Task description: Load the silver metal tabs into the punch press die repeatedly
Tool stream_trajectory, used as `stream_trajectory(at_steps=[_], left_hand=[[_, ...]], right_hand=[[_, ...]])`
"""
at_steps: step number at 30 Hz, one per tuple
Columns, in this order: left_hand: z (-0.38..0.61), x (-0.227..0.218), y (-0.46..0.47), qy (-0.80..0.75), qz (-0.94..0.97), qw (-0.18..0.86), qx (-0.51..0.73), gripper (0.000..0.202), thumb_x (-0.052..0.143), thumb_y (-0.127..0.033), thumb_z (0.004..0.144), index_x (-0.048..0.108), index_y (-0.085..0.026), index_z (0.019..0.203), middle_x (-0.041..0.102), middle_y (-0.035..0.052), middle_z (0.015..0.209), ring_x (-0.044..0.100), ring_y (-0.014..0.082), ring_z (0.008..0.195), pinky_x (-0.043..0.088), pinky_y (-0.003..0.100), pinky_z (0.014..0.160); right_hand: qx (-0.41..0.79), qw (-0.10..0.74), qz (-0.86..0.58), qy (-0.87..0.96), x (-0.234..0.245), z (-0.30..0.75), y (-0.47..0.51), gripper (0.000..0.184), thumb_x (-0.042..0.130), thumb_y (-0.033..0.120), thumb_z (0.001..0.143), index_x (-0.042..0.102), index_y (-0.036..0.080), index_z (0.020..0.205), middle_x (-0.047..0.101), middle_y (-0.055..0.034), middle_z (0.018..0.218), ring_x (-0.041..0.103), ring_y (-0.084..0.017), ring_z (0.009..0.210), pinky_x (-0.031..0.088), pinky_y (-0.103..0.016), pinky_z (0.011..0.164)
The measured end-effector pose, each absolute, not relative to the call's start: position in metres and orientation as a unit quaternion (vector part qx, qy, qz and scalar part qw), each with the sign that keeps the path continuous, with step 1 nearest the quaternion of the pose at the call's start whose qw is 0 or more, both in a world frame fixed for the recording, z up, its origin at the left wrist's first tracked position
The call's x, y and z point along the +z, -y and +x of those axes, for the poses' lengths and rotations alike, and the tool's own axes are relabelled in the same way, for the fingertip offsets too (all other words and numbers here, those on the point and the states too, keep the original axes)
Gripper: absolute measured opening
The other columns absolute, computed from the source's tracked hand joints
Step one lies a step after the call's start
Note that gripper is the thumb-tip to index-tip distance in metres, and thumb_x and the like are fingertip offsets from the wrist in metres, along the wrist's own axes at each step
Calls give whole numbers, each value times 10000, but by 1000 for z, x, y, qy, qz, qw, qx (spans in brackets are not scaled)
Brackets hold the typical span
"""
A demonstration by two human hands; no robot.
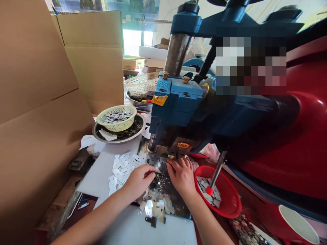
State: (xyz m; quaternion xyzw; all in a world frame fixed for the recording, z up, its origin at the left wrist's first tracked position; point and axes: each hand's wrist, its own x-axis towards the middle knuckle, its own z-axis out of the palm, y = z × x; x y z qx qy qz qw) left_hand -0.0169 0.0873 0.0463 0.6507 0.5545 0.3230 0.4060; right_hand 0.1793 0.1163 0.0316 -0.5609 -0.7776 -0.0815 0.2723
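A blue punch press (178,98) stands in front of me, its die plate (163,160) low at the middle. My right hand (182,174) rests by the die, fingers pressed on a small metal piece (163,159) under the tool. My left hand (139,179) lies to the left, fingers curled beside a pile of small flat silver plates (125,166) on a white board (102,170); whether it pinches one is hidden. Punched scraps (157,204) litter the plate below both hands.
A red bowl (230,200) with plates and a red-tipped rod (216,173) sits at my right. A cream basket (117,117) of plates rests in a metal dish (120,136). Large cardboard sheets (38,102) wall the left. A white cup (297,224) is at lower right.
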Motion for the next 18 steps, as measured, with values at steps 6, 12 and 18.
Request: stream_trajectory(at_steps=[6, 12, 18], left_hand=[[2, 58, -122, -554, 629, 399, 373, 157, 559, -237, 782, 664, -210, 895, 692, -9, 820, 626, 158, 758, 487, 273, 718], [22, 57, -141, -586, 667, 314, 337, 162, 579, -236, 786, 702, -215, 890, 713, 17, 898, 629, 197, 862, 468, 315, 781], [28, 50, -143, -601, 673, 261, 344, 140, 588, -242, 790, 707, -211, 857, 696, 28, 893, 585, 212, 903, 423, 364, 861]], right_hand=[[-58, 300, -539, 785, 26, 187, -113, 244, 479, 369, 887, 653, 283, 1036, 621, -52, 1021, 495, -248, 1077, 318, -498, 1007], [-6, 359, -539, 762, 17, 193, -115, 258, 437, 344, 905, 619, 226, 1045, 614, -75, 1049, 518, -235, 1051, 386, -485, 946], [-11, 351, -530, 772, 12, 193, -115, 257, 450, 348, 902, 627, 239, 1054, 602, -69, 1069, 495, -235, 1084, 360, -492, 976]])
